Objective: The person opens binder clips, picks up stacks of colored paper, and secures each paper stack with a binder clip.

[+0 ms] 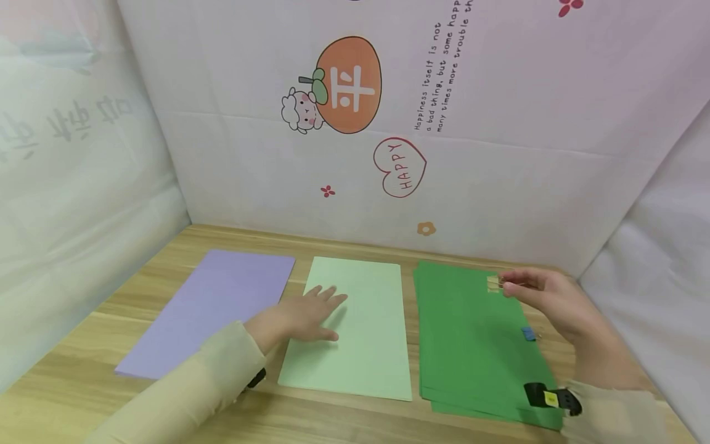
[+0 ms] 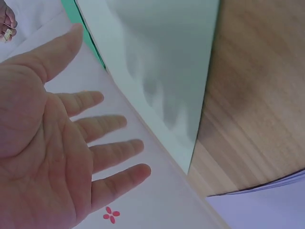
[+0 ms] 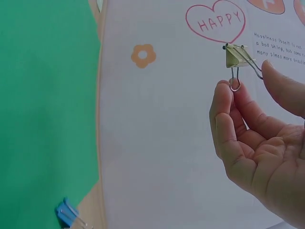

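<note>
My right hand [image 1: 557, 302] holds a yellow binder clip [image 3: 234, 56] by its wire handles, fingers on one and thumb at the other. In the head view the clip overlaps the upper right part of the dark green paper stack [image 1: 471, 339]. A blue binder clip [image 1: 528, 333] sits at that stack's right edge. My left hand [image 1: 307, 314] is spread, palm down, over the pale green paper stack [image 1: 366, 345]. Its fingers are apart and hold nothing, and the left wrist view shows a shadow of them on the paper [image 2: 167, 52].
A purple paper stack [image 1: 222, 302] lies at the left. All three stacks rest side by side on a wooden table [image 1: 344, 422]. A white printed cloth [image 1: 266, 172] rises behind the table, and pale cloth [image 1: 83, 216] hangs at both sides.
</note>
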Available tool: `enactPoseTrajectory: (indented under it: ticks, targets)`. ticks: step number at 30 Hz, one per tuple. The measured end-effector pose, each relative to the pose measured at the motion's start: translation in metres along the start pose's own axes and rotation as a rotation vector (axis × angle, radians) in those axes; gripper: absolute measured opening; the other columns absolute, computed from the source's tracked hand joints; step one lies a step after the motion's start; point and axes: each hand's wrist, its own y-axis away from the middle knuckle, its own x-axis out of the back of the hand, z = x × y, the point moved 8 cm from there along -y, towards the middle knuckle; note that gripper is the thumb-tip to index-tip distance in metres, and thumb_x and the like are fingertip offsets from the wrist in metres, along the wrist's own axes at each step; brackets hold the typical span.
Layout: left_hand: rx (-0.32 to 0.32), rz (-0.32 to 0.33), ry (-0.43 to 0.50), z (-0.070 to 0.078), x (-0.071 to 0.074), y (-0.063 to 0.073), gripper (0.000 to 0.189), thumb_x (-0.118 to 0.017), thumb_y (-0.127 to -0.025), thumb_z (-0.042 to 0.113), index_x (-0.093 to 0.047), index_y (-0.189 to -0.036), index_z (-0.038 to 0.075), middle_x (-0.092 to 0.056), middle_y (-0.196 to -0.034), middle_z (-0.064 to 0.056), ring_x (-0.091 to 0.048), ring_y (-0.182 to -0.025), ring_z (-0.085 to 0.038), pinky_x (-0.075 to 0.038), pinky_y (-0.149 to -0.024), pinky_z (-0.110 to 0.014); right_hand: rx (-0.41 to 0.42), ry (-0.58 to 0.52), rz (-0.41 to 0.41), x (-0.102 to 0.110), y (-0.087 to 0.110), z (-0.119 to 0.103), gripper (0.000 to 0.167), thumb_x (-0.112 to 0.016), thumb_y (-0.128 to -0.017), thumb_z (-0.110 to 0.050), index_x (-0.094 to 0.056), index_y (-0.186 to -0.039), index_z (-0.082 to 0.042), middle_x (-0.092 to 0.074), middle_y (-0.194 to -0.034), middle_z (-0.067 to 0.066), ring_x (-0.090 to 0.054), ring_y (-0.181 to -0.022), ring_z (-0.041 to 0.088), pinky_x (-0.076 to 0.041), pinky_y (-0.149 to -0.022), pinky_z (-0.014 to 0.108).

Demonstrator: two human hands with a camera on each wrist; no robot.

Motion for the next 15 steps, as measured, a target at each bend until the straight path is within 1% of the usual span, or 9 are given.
enactPoseTrajectory:
  ticks: [1,3,4,6,8,10,13,15]
  targets:
    - [0.011,0.003,0.018,-0.003,0.001,0.000,0.078,-0.063,-0.097,0.042,-0.024,-0.158,0.014,-0.018,-0.165,-0.018,-0.019,-0.151,-0.043,-0.028,-0.118,-0.059,-0.007,0.009,-0.001,-0.001,-0.001,-0.002,0.055,-0.054,-0.101,-0.043,-0.052,-0.139,-0.002,-0.060,-0.134,0.013,-0.050,-0.102,-0.014,-0.047,-0.100,0.035]
    - [0.036,0.013,0.038,-0.009,0.002,0.001,0.078,-0.063,-0.097,0.040,-0.024,-0.158,0.012,-0.018,-0.164,-0.023,-0.019,-0.150,-0.046,-0.029,-0.116,-0.061,-0.005,0.007,-0.009,-0.003,-0.003,-0.006,0.056,-0.054,-0.101,-0.045,-0.052,-0.139,-0.003,-0.058,-0.138,0.017,-0.049,-0.103,-0.014,-0.044,-0.101,0.047]
    - [0.048,0.021,0.042,-0.012,0.003,0.001,0.079,-0.064,-0.096,0.040,-0.024,-0.158,0.011,-0.018,-0.163,-0.025,-0.020,-0.149,-0.047,-0.030,-0.115,-0.062,-0.001,0.000,-0.011,-0.005,-0.004,-0.008,0.056,-0.053,-0.102,-0.044,-0.052,-0.139,-0.002,-0.058,-0.138,0.018,-0.049,-0.103,-0.013,-0.044,-0.101,0.047]
    - [0.080,0.027,0.049,-0.017,0.003,0.001,0.079,-0.064,-0.096,0.040,-0.024,-0.158,0.011,-0.019,-0.162,-0.026,-0.022,-0.149,-0.047,-0.035,-0.111,-0.064,0.008,-0.020,-0.016,-0.008,-0.007,-0.011,0.054,-0.053,-0.102,-0.041,-0.051,-0.139,-0.001,-0.058,-0.136,0.017,-0.051,-0.102,-0.013,-0.045,-0.100,0.036]
    - [0.111,0.036,0.050,-0.022,0.004,0.002,0.078,-0.063,-0.097,0.040,-0.025,-0.158,0.011,-0.021,-0.162,-0.026,-0.025,-0.148,-0.047,-0.037,-0.109,-0.065,0.023,-0.048,-0.019,-0.011,-0.010,-0.014,0.051,-0.054,-0.103,-0.035,-0.051,-0.138,0.002,-0.060,-0.133,0.014,-0.053,-0.101,-0.013,-0.045,-0.093,0.023]
    - [0.139,0.045,0.052,-0.025,0.004,0.002,0.077,-0.063,-0.097,0.040,-0.026,-0.158,0.011,-0.023,-0.161,-0.026,-0.029,-0.147,-0.045,-0.039,-0.108,-0.064,0.031,-0.070,-0.017,-0.014,-0.013,-0.017,0.050,-0.056,-0.103,-0.031,-0.051,-0.137,0.004,-0.062,-0.129,0.011,-0.054,-0.100,-0.012,-0.044,-0.087,0.014]
    - [0.172,0.063,0.054,-0.029,0.005,0.001,0.075,-0.063,-0.097,0.039,-0.027,-0.157,0.010,-0.028,-0.159,-0.027,-0.034,-0.144,-0.045,-0.039,-0.108,-0.063,0.035,-0.090,-0.017,-0.017,-0.016,-0.020,0.048,-0.057,-0.102,-0.029,-0.052,-0.136,0.005,-0.063,-0.127,0.010,-0.055,-0.099,-0.011,-0.043,-0.086,0.013]
    - [0.191,0.073,0.053,-0.031,0.006,0.000,0.074,-0.063,-0.097,0.039,-0.029,-0.156,0.009,-0.033,-0.156,-0.028,-0.038,-0.142,-0.044,-0.041,-0.107,-0.062,0.038,-0.096,-0.016,-0.019,-0.017,-0.023,0.048,-0.057,-0.102,-0.028,-0.052,-0.136,0.006,-0.063,-0.128,0.012,-0.056,-0.099,-0.010,-0.044,-0.087,0.014]
